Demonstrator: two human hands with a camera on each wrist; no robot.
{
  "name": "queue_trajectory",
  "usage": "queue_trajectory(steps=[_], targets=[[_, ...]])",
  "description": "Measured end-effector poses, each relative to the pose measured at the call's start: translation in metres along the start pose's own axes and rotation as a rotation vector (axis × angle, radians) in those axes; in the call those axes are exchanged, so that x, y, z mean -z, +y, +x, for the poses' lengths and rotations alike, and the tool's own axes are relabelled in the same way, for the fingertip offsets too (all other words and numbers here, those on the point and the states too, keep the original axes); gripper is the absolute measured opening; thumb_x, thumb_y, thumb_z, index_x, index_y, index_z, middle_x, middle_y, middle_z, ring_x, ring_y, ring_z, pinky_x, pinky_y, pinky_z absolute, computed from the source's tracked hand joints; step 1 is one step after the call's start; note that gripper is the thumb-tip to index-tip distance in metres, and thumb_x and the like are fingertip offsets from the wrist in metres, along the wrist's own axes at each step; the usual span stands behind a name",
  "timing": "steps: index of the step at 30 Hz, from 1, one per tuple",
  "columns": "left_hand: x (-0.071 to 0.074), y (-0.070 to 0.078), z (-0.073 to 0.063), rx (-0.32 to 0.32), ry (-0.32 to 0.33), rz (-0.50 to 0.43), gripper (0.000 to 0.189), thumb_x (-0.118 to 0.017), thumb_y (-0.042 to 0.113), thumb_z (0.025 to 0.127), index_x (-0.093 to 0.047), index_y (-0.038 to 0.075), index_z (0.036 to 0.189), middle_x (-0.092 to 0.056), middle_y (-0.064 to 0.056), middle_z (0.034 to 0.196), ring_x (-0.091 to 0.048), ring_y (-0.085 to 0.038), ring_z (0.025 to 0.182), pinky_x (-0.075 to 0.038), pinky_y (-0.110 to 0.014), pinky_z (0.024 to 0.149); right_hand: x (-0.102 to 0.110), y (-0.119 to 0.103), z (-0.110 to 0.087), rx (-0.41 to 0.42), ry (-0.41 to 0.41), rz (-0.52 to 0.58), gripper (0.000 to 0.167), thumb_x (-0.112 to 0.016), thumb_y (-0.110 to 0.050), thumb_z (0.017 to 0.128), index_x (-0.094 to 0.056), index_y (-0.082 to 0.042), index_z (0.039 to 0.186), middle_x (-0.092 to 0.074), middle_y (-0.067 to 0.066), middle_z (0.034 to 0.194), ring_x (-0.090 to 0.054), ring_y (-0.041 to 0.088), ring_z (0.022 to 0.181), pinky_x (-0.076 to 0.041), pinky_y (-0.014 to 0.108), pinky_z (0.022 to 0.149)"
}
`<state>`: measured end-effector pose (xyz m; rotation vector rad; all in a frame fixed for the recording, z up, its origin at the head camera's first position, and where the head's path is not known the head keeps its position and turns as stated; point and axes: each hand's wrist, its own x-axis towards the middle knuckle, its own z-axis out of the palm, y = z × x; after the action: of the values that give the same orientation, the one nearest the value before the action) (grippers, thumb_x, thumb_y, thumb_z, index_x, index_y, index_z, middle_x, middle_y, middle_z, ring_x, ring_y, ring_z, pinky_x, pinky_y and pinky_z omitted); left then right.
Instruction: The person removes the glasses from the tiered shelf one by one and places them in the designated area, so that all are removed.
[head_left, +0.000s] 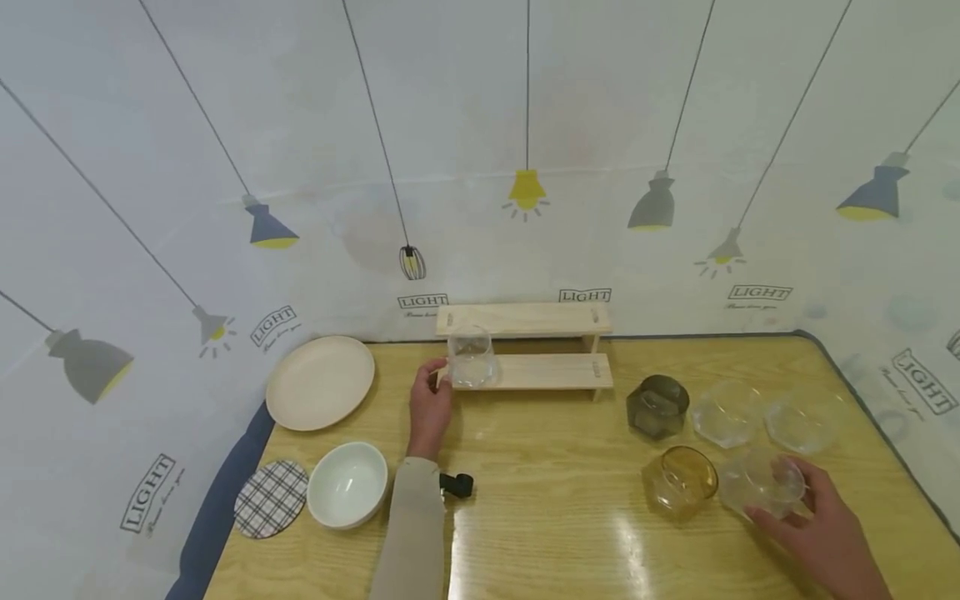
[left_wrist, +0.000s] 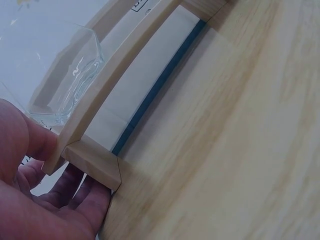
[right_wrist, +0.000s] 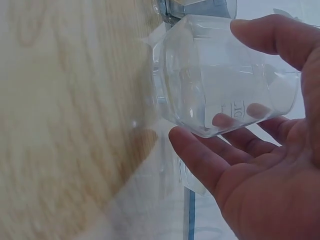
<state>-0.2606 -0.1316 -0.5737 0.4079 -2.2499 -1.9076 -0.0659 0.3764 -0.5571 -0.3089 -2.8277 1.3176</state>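
Observation:
My left hand [head_left: 430,412] is at the left end of a two-tier wooden rack [head_left: 555,372]. In the left wrist view its thumb lies along the board and its fingers curl round the end support, gripping it. A clear faceted glass [head_left: 472,367] stands on the rack's lower board, close to that thumb. Over on the right, my right hand [head_left: 828,525] holds another clear faceted glass [right_wrist: 210,75], thumb on one side and fingers on the other. That glass is upright at the table; whether its base touches the wood I cannot tell.
Beside the right hand are an amber glass [head_left: 678,483], a dark grey glass [head_left: 657,408] and two clear glasses, one nearer [head_left: 726,414], one farther right [head_left: 802,421]. At left lie a beige plate [head_left: 321,383], a white bowl [head_left: 348,486] and a checked coaster [head_left: 272,498].

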Motion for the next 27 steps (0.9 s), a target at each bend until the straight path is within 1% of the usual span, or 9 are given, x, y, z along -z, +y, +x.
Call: queue_trajectory(steps=[2, 4, 6, 9, 11, 14, 15, 20, 27], targets=[[0.000, 0.001, -0.001, -0.002, 0.007, -0.003, 0.032, -0.058, 0.009, 0.102, -0.064, 0.011, 0.133, -0.056, -0.017, 0.155, -0.047, -0.036, 0.149, -0.039, -0.053, 0.122, 0.001, 0.000, 0.000, 0.003, -0.004, -0.004, 0.100, -0.087, -0.031, 0.089, -0.026, 0.000, 0.162, -0.044, 0.036, 0.149, -0.036, -0.033, 0.098, -0.050, 0.006, 0.072], [0.001, 0.002, -0.002, 0.004, 0.011, -0.004, 0.032, -0.058, 0.009, 0.102, -0.064, 0.012, 0.133, -0.056, -0.017, 0.156, -0.046, -0.036, 0.150, -0.038, -0.053, 0.123, 0.002, 0.002, 0.002, -0.004, -0.014, -0.020, 0.101, -0.086, -0.034, 0.090, -0.024, -0.001, 0.163, -0.042, 0.036, 0.154, -0.052, -0.020, 0.108, -0.046, 0.002, 0.074], [0.000, 0.002, -0.002, 0.001, 0.011, 0.002, 0.032, -0.057, 0.008, 0.102, -0.064, 0.011, 0.133, -0.056, -0.018, 0.155, -0.047, -0.037, 0.149, -0.040, -0.054, 0.121, 0.002, 0.002, 0.001, -0.010, -0.015, -0.049, 0.104, -0.085, -0.038, 0.090, -0.023, -0.003, 0.165, -0.040, 0.038, 0.156, -0.056, -0.004, 0.123, -0.042, -0.001, 0.076], [-0.001, 0.001, -0.002, -0.003, 0.005, 0.003, 0.031, -0.057, 0.008, 0.102, -0.064, 0.011, 0.133, -0.057, -0.019, 0.154, -0.048, -0.037, 0.148, -0.041, -0.054, 0.120, 0.004, 0.000, 0.000, 0.002, -0.002, -0.086, 0.104, -0.083, -0.042, 0.091, -0.021, -0.005, 0.167, -0.038, 0.036, 0.160, -0.044, 0.011, 0.145, -0.046, 0.001, 0.081], [-0.002, 0.001, -0.003, -0.009, 0.000, 0.001, 0.031, -0.057, 0.008, 0.102, -0.064, 0.010, 0.133, -0.057, -0.020, 0.154, -0.048, -0.037, 0.148, -0.042, -0.054, 0.120, 0.005, -0.001, -0.001, 0.027, 0.032, -0.091, 0.101, -0.083, -0.042, 0.092, -0.024, -0.007, 0.166, -0.039, 0.030, 0.163, -0.039, -0.014, 0.136, -0.046, 0.000, 0.082], [-0.003, 0.002, -0.003, -0.014, 0.006, -0.007, 0.031, -0.057, 0.008, 0.102, -0.064, 0.010, 0.132, -0.058, -0.019, 0.152, -0.049, -0.036, 0.147, -0.042, -0.054, 0.120, 0.007, -0.006, -0.002, 0.081, 0.084, -0.072, 0.093, -0.082, -0.037, 0.093, -0.029, -0.010, 0.164, -0.042, 0.005, 0.165, -0.031, -0.029, 0.128, -0.043, -0.002, 0.086], [-0.003, 0.002, -0.003, -0.015, 0.007, -0.008, 0.031, -0.057, 0.008, 0.102, -0.064, 0.009, 0.132, -0.058, -0.019, 0.152, -0.049, -0.036, 0.147, -0.042, -0.054, 0.120, 0.007, -0.008, -0.002, 0.099, 0.107, -0.065, 0.091, -0.083, -0.035, 0.093, -0.032, -0.010, 0.163, -0.044, -0.004, 0.161, -0.027, -0.034, 0.118, -0.035, -0.007, 0.082], [-0.002, 0.003, -0.004, -0.023, 0.005, -0.004, 0.030, -0.058, 0.008, 0.103, -0.064, 0.008, 0.133, -0.058, -0.019, 0.151, -0.050, -0.036, 0.146, -0.042, -0.054, 0.119, 0.011, -0.024, 0.001, 0.178, 0.186, -0.030, 0.080, -0.086, -0.024, 0.091, -0.043, -0.009, 0.156, -0.043, -0.034, 0.138, -0.033, -0.032, 0.117, -0.037, -0.006, 0.087], [-0.001, 0.001, -0.002, -0.025, 0.011, 0.000, 0.031, -0.058, 0.007, 0.103, -0.064, 0.007, 0.133, -0.058, -0.019, 0.152, -0.048, -0.037, 0.148, -0.039, -0.054, 0.122, 0.016, -0.060, 0.011, 0.309, 0.279, 0.021, 0.064, -0.084, -0.009, 0.090, -0.055, -0.008, 0.147, -0.051, -0.033, 0.136, -0.043, -0.026, 0.120, -0.040, -0.004, 0.091]])
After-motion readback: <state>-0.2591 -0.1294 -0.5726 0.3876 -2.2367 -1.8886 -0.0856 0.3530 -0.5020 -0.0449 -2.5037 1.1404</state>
